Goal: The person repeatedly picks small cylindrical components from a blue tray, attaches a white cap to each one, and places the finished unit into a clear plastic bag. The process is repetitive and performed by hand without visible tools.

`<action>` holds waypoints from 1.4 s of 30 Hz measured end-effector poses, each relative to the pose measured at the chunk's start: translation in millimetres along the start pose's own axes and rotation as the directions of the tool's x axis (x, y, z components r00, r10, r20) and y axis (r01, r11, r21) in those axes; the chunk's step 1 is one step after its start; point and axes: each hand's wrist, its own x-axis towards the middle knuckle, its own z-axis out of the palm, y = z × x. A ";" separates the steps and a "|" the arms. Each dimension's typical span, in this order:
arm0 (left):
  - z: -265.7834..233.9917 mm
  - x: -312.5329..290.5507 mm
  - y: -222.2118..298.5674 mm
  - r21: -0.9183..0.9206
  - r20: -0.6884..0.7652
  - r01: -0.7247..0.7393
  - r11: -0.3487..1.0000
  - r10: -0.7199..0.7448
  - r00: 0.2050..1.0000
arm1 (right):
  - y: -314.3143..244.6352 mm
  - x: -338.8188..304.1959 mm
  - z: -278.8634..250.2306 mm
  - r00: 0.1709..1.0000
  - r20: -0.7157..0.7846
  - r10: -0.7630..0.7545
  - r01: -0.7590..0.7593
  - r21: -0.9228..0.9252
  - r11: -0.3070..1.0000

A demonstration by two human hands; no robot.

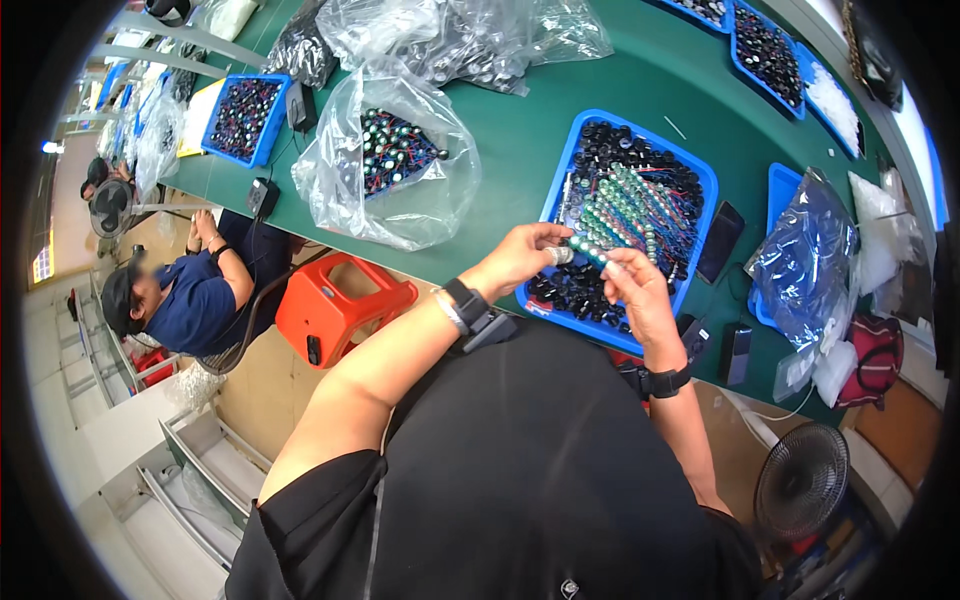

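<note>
Head view: left hand (518, 260), right hand (642, 292) pinch shiny teal round pieces (588, 248); silver-green wired rows (632, 212) laid, loose black round parts (605, 140) apparently left.

Black short-sleeved top (540, 450), small pale emblem (570, 588), 2 black wrist straps (668, 382), 1 pale left-wrist bangle (450, 313)

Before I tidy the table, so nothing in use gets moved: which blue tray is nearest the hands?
The tray beneath the left hand and right hand, with greenish strips among black parts; the others lie farther off.
</note>
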 end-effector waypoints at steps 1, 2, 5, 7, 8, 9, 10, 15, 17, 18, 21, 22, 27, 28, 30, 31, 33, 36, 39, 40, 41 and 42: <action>0.5 -4.0 8.7 -0.046 0.008 0.011 0.999 -0.011 1.000 | 0.3 -0.1 2.0 1.000 -0.008 -0.004 0.004 -0.012 1.000; 1.6 -7.6 18.0 -0.092 0.017 0.023 0.996 -0.022 1.000 | 1.4 0.2 2.0 1.000 -0.016 -0.008 0.007 -0.025 1.000; 4.9 -12.1 28.0 -0.098 0.008 0.046 0.994 -0.046 0.999 | 6.0 4.0 -3.0 0.997 -0.081 -0.016 0.013 -0.035 0.999; 7.3 -13.7 31.9 -0.098 -0.002 0.052 0.994 -0.053 0.999 | 5.1 5.2 -7.0 0.995 -0.102 -0.018 0.014 -0.045 0.999; 9.0 -14.5 34.7 -0.116 -0.004 0.052 0.992 -0.053 0.999 | 5.0 5.8 -7.4 0.995 -0.095 -0.021 0.017 -0.049 0.999; 10.6 -14.9 36.8 -0.136 -0.004 0.054 0.989 -0.055 0.998 | 4.6 5.5 -8.0 0.996 -0.090 -0.023 0.018 -0.053 0.998; 11.3 -15.2 38.6 -0.133 0.002 0.056 0.989 -0.056 0.998 | 4.1 5.2 -8.3 0.996 -0.086 -0.025 0.020 -0.057 0.998; 12.5 -13.6 39.7 -0.099 0.016 0.034 0.995 -0.033 0.999 | 7.8 5.7 -5.8 0.997 -0.074 -0.030 0.021 -0.112 0.993; 12.8 -12.9 39.6 -0.098 0.023 0.034 0.995 -0.032 0.999 | 9.2 6.1 -5.8 0.996 -0.088 -0.032 0.020 -0.125 0.992; 13.2 -12.4 39.0 -0.098 0.027 0.035 0.995 -0.033 0.999 | 9.3 5.8 -5.6 0.995 -0.097 -0.029 0.017 -0.129 0.992; 16.1 -9.2 34.9 -0.114 -0.003 0.000 0.993 0.000 1.000 | 9.3 5.9 -6.7 0.995 -0.102 -0.010 -0.005 -0.140 0.990; 16.4 -8.8 35.2 -0.116 -0.010 0.008 0.993 -0.009 1.000 | 9.3 6.1 -7.2 0.995 -0.100 -0.001 -0.013 -0.143 0.990; 13.6 -3.3 29.0 -0.072 -0.060 0.001 0.997 -0.006 0.998 | 10.4 3.1 -0.7 0.995 -0.059 -0.084 0.061 -0.323 0.945; 12.9 -3.2 27.7 -0.037 -0.074 -0.012 0.999 0.009 0.997 | 10.3 2.4 3.3 0.988 -0.055 -0.144 0.109 -0.405 0.908; 12.7 -6.2 25.1 0.030 -0.105 -0.038 0.999 0.041 0.994 | -2.9 -1.4 8.4 0.954 0.015 -0.300 0.213 -0.738 0.641; 14.0 -7.8 24.8 0.054 -0.101 -0.049 0.997 0.055 0.993 | -13.0 -3.4 12.4 0.948 0.057 -0.313 0.232 -0.799 0.555; 17.9 -12.0 26.0 0.102 -0.090 -0.071 0.992 0.080 0.993 | -19.4 -2.1 21.2 0.920 0.152 -0.362 0.314 -0.838 0.446; 26.3 -14.5 31.9 0.129 -0.044 -0.140 0.982 0.147 0.988 | 0.6 11.0 22.2 0.991 0.132 -0.020 0.086 -0.515 0.853; 29.8 -17.2 34.9 0.318 -0.081 -0.278 0.906 0.318 0.945 | -2.4 8.5 28.5 0.995 0.101 0.016 0.031 -0.447 0.894; 31.0 -19.3 38.0 0.427 -0.079 -0.304 0.851 0.370 0.926 | -5.7 7.0 31.4 0.994 0.100 0.043 0.003 -0.420 0.908; 33.5 -20.6 41.7 0.544 -0.084 -0.348 0.763 0.462 0.883 | -11.1 5.3 34.0 0.992 0.107 0.067 -0.024 -0.357 0.934; 34.3 -21.5 43.3 0.611 -0.051 -0.393 0.687 0.530 0.847 | -14.5 3.5 36.5 0.995 0.077 0.066 -0.029 -0.405 0.914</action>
